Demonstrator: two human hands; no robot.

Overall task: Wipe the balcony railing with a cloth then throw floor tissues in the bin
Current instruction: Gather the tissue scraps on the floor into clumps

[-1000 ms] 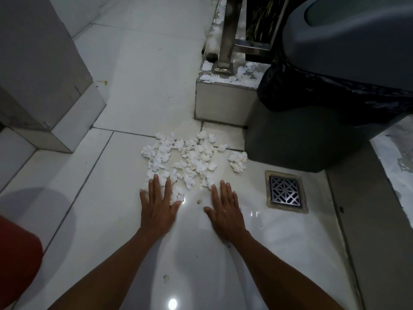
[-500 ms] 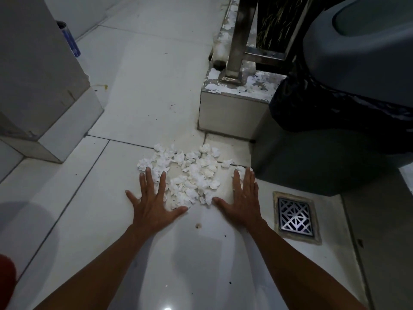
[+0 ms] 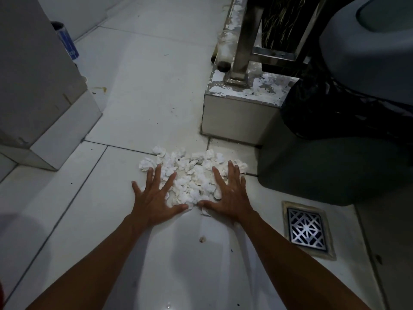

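Several crumpled white tissue bits [image 3: 192, 175] lie bunched in a tight pile on the white floor tiles. My left hand [image 3: 156, 195] lies flat with spread fingers on the pile's left side, and my right hand [image 3: 228, 195] lies flat on its right side, thumbs nearly meeting at the near edge. A grey bin [image 3: 366, 63] with a black liner stands at the right, just beyond the pile. The metal railing post [image 3: 243, 45] rises from a chipped concrete kerb [image 3: 237, 117] behind the tissues.
A square metal floor drain [image 3: 307, 229] sits right of my right forearm. A white pillar base [image 3: 44, 121] stands at the left, with a blue-labelled can [image 3: 66, 41] behind it. Open tiles stretch away behind the pile.
Both hands slid forward and inward, sweeping the scattered tissues into a tighter pile between them.
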